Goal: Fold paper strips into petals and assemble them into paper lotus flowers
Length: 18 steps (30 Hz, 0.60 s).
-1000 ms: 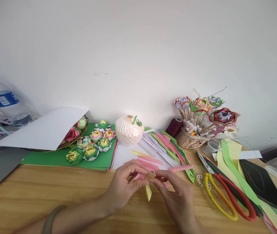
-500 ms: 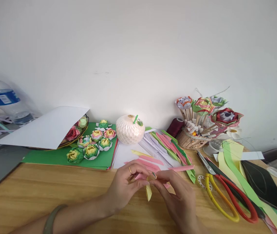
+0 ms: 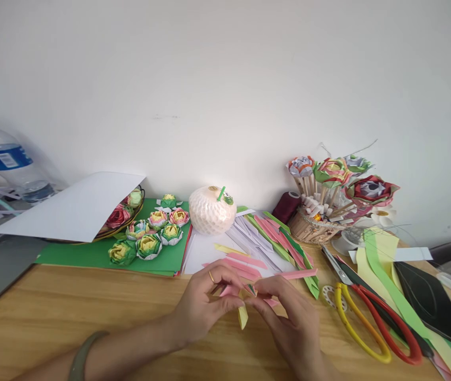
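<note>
Both hands meet above the front middle of the wooden table. My left hand (image 3: 205, 301), with a ring and a bangle, pinches folded paper strips between thumb and fingers. A yellow paper strip (image 3: 242, 316) hangs down from the pinch, and pink paper shows just behind it. My right hand (image 3: 291, 312) pinches the other end, where a small layered fold of pink, green and white paper (image 3: 251, 289) peeks out. The fingers hide most of the folded piece. Beyond the hands lie several pink paper strips (image 3: 245, 259) on white sheets.
Left of centre, several folded paper flowers (image 3: 148, 246) sit on green paper (image 3: 78, 257). A white netted fruit (image 3: 212, 210) stands at the wall. To the right are scissors (image 3: 368, 312), a basket of paper flowers (image 3: 312, 227), a thread spool (image 3: 286, 206) and a black tablet-like slab (image 3: 435, 301).
The fingertips have shifted slightly, and a little more of the layered fold shows between them. The camera view has moved a touch; the things on the table stay put.
</note>
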### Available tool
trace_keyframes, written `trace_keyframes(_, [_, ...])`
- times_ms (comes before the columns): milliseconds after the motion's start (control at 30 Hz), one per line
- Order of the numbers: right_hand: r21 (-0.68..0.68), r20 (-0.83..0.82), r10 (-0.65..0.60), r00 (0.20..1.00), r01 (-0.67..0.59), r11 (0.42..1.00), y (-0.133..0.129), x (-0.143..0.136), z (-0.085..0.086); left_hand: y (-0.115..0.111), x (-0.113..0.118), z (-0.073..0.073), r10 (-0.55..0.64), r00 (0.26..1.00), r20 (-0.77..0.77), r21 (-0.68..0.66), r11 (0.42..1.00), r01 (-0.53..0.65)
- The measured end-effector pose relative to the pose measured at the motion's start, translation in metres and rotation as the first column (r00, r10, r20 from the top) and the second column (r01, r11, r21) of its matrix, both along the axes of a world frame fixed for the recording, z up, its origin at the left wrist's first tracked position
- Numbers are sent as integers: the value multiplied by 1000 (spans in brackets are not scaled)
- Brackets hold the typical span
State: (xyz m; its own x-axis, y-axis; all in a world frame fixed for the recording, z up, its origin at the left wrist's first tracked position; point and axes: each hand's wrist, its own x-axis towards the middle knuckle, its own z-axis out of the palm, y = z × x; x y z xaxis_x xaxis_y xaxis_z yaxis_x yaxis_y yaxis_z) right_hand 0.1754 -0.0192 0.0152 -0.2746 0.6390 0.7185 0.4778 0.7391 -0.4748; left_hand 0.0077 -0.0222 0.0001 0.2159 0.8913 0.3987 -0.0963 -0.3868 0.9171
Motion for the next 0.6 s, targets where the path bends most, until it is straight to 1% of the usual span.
trace_keyframes(100, [-50, -35, 24, 999, -26, 998, 1, 0, 1, 0, -2, 6, -53, 999, -9, -53, 997, 52])
trace_keyframes(200, [-124, -83, 76, 994, -86, 989, 2, 0, 1, 0, -4, 9, -123, 992, -5, -146, 982, 121])
trace_keyframes(267, [-187, -122, 115, 986, -137, 973, 3, -1, 0, 0, -5, 10, -160, 987, 15, -213, 964, 160])
trace_keyframes(333, [-260, -160, 144, 977, -182, 948, 3, -1, 0, 1, -6, 9, -195, 978, 69, -268, 941, 206])
trace_keyframes(433, [-398, -200, 171, 965, -240, 886, 2, -1, -2, 2, -7, 8, -245, 958, 151, -362, 888, 284])
trace_keyframes(533, [-543, -264, 165, 950, -287, 789, 1, -1, -5, 3, -6, 10, -250, 950, 187, -462, 831, 310])
trace_keyframes(600, [-615, -342, 128, 931, -324, 718, 0, -1, -6, 4, -4, 12, -231, 952, 199, -511, 805, 302])
